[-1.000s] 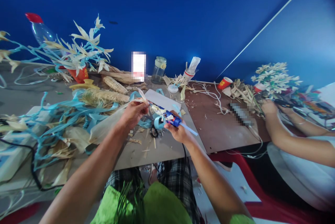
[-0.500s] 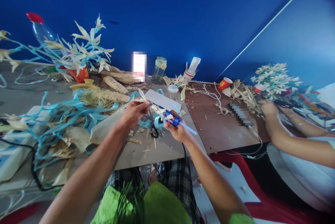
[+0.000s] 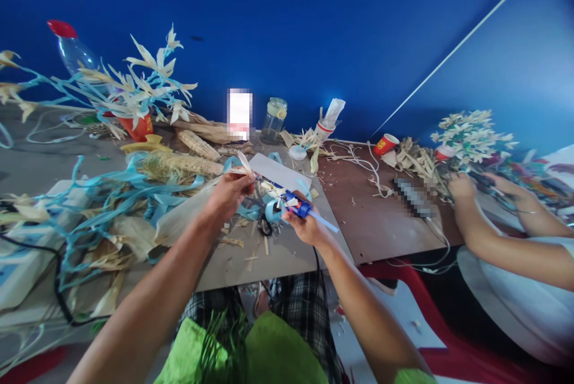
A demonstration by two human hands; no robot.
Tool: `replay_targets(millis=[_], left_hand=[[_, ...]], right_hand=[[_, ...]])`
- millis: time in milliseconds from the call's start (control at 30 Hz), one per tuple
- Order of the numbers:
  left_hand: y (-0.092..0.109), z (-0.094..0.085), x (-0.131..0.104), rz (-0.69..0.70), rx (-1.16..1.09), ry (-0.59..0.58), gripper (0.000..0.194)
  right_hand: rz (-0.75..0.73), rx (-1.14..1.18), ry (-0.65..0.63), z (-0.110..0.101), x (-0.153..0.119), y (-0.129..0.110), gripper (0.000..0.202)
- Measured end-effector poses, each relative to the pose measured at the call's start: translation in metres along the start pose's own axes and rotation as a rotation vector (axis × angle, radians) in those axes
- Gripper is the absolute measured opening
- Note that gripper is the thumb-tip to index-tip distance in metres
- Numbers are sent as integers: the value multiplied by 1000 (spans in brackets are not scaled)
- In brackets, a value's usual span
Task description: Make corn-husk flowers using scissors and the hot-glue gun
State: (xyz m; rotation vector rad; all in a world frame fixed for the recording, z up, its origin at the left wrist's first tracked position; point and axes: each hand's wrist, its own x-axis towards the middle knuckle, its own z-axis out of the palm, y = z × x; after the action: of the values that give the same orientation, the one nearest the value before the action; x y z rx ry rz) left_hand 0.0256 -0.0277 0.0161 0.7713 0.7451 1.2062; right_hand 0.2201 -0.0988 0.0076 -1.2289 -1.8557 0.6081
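a deep blue wall (image 3: 287, 25) fills the back, and in front of it runs the littered table (image 3: 359, 222)! over on the left sprawls a tangle of light blue ribbon (image 3: 164, 207), pale flowers (image 3: 156, 67) rising behind it on blue stems. far right, a co-worker's arm (image 3: 484, 231) reaches in over the tabletop. centre stage, above the near half of the table, here's the blue glue gun (image 3: 301, 207), a translucent stick poking from its back end. the left hand (image 3: 231, 192) holds a narrow pinch; the right hand (image 3: 305, 225) is wrapped around the gun. and smallest of all, a pale husk piece (image 3: 244, 161), upright at the left fingertips!
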Motion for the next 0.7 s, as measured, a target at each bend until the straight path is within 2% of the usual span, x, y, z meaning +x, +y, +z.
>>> replay_targets(millis=[500, 700], left_hand=[[-1, -3, 2, 11, -96, -9, 24], [0, -2, 0, -11, -141, -64, 24]], right_hand=[[-22, -16, 17, -3, -3, 4, 39], [85, 38, 57, -15, -13, 5, 41]])
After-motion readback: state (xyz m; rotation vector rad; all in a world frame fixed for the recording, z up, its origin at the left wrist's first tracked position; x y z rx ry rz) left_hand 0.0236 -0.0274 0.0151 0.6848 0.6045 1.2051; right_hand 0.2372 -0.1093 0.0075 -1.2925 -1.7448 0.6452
